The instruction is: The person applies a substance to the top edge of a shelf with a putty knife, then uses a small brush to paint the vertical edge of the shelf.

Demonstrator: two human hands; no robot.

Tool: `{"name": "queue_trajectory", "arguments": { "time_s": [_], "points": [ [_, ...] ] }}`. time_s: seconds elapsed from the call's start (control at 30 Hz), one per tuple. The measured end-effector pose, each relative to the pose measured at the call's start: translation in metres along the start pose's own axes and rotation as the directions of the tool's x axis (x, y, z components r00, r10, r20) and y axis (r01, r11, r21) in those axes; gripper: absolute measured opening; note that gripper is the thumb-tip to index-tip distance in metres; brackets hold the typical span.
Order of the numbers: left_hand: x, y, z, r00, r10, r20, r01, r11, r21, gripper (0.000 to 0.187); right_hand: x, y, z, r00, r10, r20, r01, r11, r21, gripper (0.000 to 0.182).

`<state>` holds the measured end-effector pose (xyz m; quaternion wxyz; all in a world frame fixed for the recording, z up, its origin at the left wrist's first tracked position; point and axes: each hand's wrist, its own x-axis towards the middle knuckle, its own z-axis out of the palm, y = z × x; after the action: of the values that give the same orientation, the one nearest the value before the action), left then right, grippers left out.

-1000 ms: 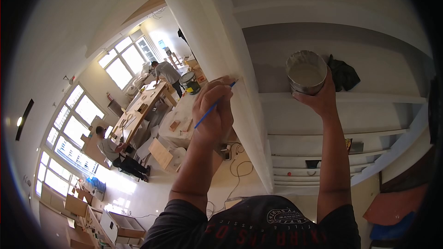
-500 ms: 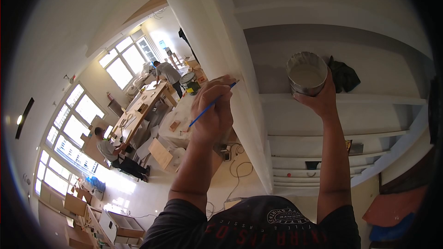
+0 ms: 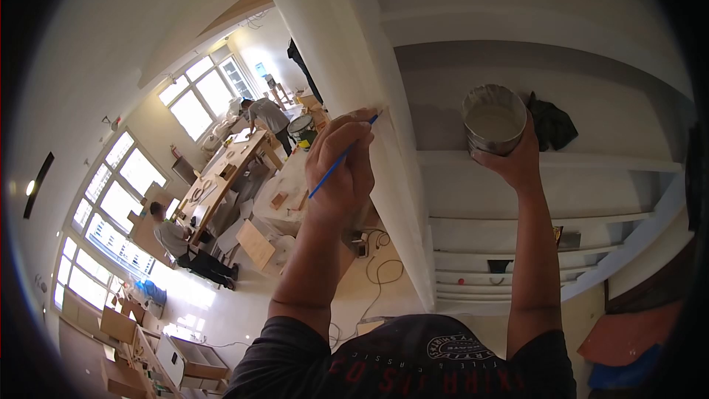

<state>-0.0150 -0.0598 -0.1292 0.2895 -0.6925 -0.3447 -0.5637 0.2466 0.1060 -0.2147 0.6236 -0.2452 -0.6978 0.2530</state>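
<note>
My left hand (image 3: 341,159) is closed around a slim blue paintbrush (image 3: 330,175), its fingers curled and its back towards me. The brush slants up to the right, and its upper end is at the edge of a white upright panel (image 3: 395,151); whether the bristles touch is too small to tell. On the right, my right hand (image 3: 517,159) grips a round metal can (image 3: 496,140) from its side, with the thumb on the near face. Pale, whitish paint (image 3: 491,120) shows inside the can, which is tilted towards me. Behind it, a dark green cloth (image 3: 552,124) lies on a shelf.
White shelves (image 3: 546,222) run below and behind my right arm. To the left, two other people work at a long wooden table (image 3: 221,177). Cables (image 3: 384,270) lie on the floor, near a covered stack (image 3: 284,181). Boxes and drawers (image 3: 196,358) stand at lower left.
The upper end of the brush has moved slightly up along the panel, and the handle stands a little steeper. The can has shifted slightly right.
</note>
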Motion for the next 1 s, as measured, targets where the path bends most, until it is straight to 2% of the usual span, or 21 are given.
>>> {"name": "queue_trajectory", "arguments": {
  "time_s": [0.27,0.47,0.57,0.67,1.0],
  "points": [
    [-0.007,-0.009,0.000,0.997,0.078,-0.004,-0.078,0.995,-0.055,0.023,0.000,-0.006,-0.001,0.999,0.034,0.004,-0.034,0.999,-0.017,0.107],
    [0.000,-0.001,-0.001,1.000,0.014,0.021,-0.014,1.000,0.022,0.021,-0.001,0.000,0.000,1.000,0.014,-0.016,-0.014,0.999,-0.050,0.109],
    [0.006,0.000,-0.001,0.999,0.051,0.018,-0.052,0.997,0.063,0.022,-0.001,-0.002,0.000,1.000,0.026,-0.013,-0.027,0.998,-0.051,0.109],
    [0.005,-0.005,0.001,0.997,0.073,-0.019,-0.073,0.997,0.005,0.023,-0.001,-0.002,0.000,1.000,0.022,-0.010,-0.023,0.999,-0.047,0.108],
    [0.000,-0.005,-0.001,0.995,0.099,0.025,-0.100,0.994,0.038,0.024,-0.001,0.000,0.000,1.000,0.014,-0.015,-0.014,1.000,-0.024,0.107]
  ]
}}
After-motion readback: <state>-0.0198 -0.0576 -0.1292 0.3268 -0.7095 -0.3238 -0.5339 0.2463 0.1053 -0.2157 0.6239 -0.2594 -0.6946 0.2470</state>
